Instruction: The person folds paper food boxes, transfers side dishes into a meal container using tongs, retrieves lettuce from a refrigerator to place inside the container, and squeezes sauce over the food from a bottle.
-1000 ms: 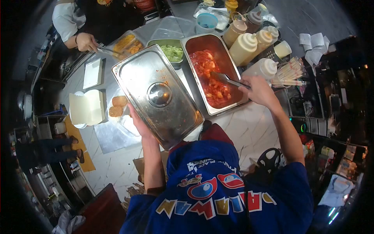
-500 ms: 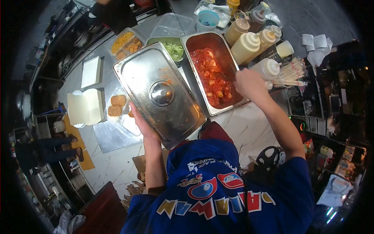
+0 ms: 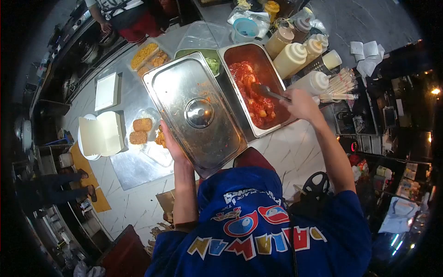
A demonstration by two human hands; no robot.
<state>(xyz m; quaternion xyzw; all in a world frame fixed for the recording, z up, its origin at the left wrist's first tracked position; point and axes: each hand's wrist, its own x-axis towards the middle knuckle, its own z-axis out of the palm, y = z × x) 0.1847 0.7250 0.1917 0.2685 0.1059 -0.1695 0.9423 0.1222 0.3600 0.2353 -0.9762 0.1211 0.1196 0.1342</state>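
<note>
My left hand (image 3: 171,144) grips the edge of a steel pan lid (image 3: 177,87), holding it tilted in front of me. The lid has a round knob and red smears. My right hand (image 3: 303,107) is closed around the handle of metal tongs (image 3: 272,93), whose tips reach into red-sauced pieces, kimchi by their look (image 3: 249,76). These lie in a deep steel pan (image 3: 269,128). Behind the lid, partly hidden, is a container of shredded greens (image 3: 212,64). Browned fried blocks (image 3: 138,137) lie on clear plastic left of my left hand.
An open cardboard box (image 3: 102,134) and a white box (image 3: 107,91) are at the left. Squeeze bottles (image 3: 290,60) and wrapped chopsticks (image 3: 339,87) crowd the right side. A tray of yellow food (image 3: 144,55) sits farther back. Another person (image 3: 134,21) stands across the table.
The tongs have come into clearer view over the red food, and my right hand has shifted slightly right and down. The lid has moved a little right. The person across shows more.
</note>
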